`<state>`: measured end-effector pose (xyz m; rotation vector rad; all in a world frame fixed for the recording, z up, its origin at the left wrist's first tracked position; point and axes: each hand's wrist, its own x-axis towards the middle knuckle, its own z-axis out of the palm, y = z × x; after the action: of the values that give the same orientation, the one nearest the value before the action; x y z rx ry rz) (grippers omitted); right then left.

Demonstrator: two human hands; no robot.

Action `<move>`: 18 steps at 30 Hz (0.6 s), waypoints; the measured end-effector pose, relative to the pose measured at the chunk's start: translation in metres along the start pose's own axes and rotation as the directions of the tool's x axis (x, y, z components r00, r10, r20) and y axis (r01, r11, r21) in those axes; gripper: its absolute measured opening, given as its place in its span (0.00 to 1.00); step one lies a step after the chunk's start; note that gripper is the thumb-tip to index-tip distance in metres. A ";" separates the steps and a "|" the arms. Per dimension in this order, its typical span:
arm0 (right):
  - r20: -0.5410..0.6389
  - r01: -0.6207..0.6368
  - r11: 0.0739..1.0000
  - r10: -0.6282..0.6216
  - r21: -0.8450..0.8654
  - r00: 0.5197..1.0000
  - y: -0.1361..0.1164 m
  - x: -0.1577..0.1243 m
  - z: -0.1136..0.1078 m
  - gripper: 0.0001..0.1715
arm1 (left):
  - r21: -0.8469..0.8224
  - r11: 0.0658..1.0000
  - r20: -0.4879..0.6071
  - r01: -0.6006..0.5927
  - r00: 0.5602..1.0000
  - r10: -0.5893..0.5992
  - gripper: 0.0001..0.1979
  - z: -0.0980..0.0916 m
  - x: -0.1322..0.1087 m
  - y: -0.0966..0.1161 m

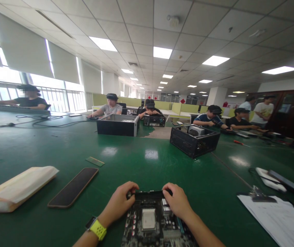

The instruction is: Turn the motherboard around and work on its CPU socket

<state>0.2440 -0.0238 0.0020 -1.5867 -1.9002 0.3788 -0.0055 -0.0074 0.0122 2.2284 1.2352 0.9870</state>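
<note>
A black motherboard (136,228) lies in front of me on the green table, with a silver square processor (148,219) in its socket. Along its far edge runs a long dark strip (149,195); whether it is a memory module or a slot, I cannot tell. My left hand (122,200) has its thumb and fingers curled on the strip's left end. At the right end, my right hand (176,199) grips in the same way, beside a silver heatsink (166,207). A green memory module (95,161) lies apart, further off to the left.
To the left are a phone (73,188) and a paper-wrapped package (20,187). On the right lies a clipboard (278,212) with papers, near a white device (270,179). Open computer cases (194,140) stand ahead; several people sit beyond, and a red screwdriver (239,143) lies far right.
</note>
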 end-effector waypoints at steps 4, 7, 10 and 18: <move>0.006 -0.006 1.000 0.006 -0.010 1.000 -0.001 0.000 -0.001 0.11 | -0.002 1.000 -0.004 -0.004 1.000 0.004 0.11 0.001 0.000 -0.002; 0.003 -0.001 1.000 0.001 -0.003 1.000 0.000 0.000 -0.001 0.11 | -0.003 1.000 -0.008 -0.011 1.000 0.011 0.11 0.001 -0.001 -0.002; -0.008 0.005 1.000 -0.005 0.010 1.000 0.001 0.000 0.001 0.12 | 0.000 1.000 -0.006 -0.015 1.000 0.015 0.12 0.000 -0.001 -0.001; -0.017 -0.002 1.000 0.002 0.013 1.000 0.000 0.000 0.000 0.12 | -0.002 1.000 -0.004 -0.012 1.000 0.012 0.12 0.001 0.000 -0.001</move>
<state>0.2435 -0.0241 0.0021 -1.5784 -1.8801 0.3771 -0.0055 -0.0073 0.0113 2.2365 1.2231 0.9970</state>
